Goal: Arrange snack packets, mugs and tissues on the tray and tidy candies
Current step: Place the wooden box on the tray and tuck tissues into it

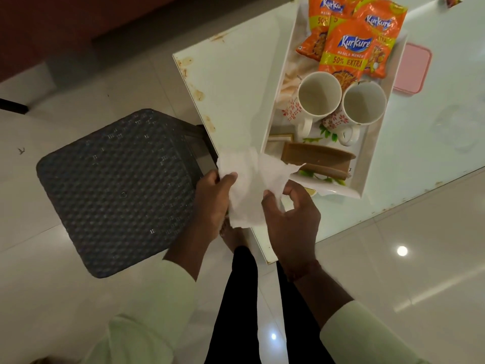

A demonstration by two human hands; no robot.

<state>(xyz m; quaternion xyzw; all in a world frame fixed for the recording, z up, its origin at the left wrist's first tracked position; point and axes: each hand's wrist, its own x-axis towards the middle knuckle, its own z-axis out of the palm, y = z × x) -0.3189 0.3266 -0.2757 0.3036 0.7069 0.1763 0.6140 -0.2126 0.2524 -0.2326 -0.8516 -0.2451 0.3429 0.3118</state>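
Dark woven-pattern plastic stool seat (pixel 118 190), at nine o'clock of the hands, stands on the pale tiled floor, bearing nothing; left hand (pixel 214 203), fingers closed, pinches the left edge of a crumpled white paper tissue (pixel 249 185); the tissue hangs spread between both hands, its long axis running roughly nine to three o'clock, above the near corner of the glass-topped white table (pixel 231 82); right hand (pixel 291 222) pinches the tissue's lower right part between thumb and forefinger, the other fingers loosely curled; white rectangular tray (pixel 367 164) lies on the table at one o'clock of the hands, its near end just beyond the tissue's torn right tip; in that near end sits a brown slotted holder (pixel 317 160), probably for tissues; behind it, at twelve o'clock within the tray, stand two white floral mugs (pixel 320 98), upright and empty; three orange snack packets (pixel 346 51) overlap at the tray's far end; a pink lidded box (pixel 413 69) rests on the table at the tray's three o'clock. Judgement: the right hand is nearer the holder, so the tissue, once folded, must travel toward one o'clock to reach it.
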